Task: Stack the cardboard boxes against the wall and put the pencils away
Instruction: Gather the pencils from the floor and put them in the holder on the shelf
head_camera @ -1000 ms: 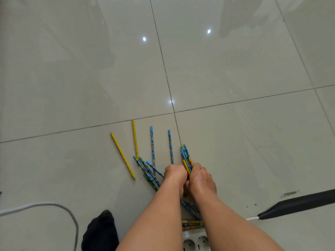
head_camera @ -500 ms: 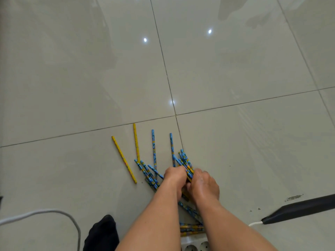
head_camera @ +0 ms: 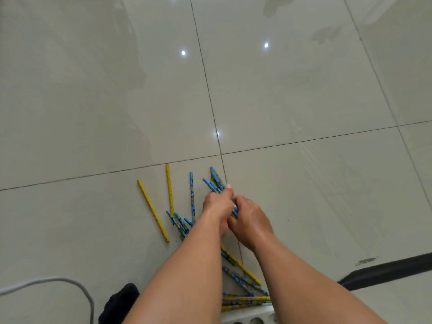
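Two hands meet mid-floor: left hand (head_camera: 216,206) and right hand (head_camera: 250,222) press together, fingers curled round a bundle of blue patterned wooden pencils (head_camera: 215,181) whose tips fan out on the far side. Left of them lie two long yellow pencils (head_camera: 153,210) and one loose blue pencil (head_camera: 191,195) on the glossy beige tiled floor (head_camera: 304,206); more scattered pencils (head_camera: 242,271) hide partly beneath the forearms. Near edge: white plastic power strip (head_camera: 247,318), white cable (head_camera: 46,280), black cloth-like lump (head_camera: 117,302); long black bar (head_camera: 385,270) on the right. Compared with half a second ago, the second loose blue pencil by the grout line is gone from the floor, and the hands sit farther out.
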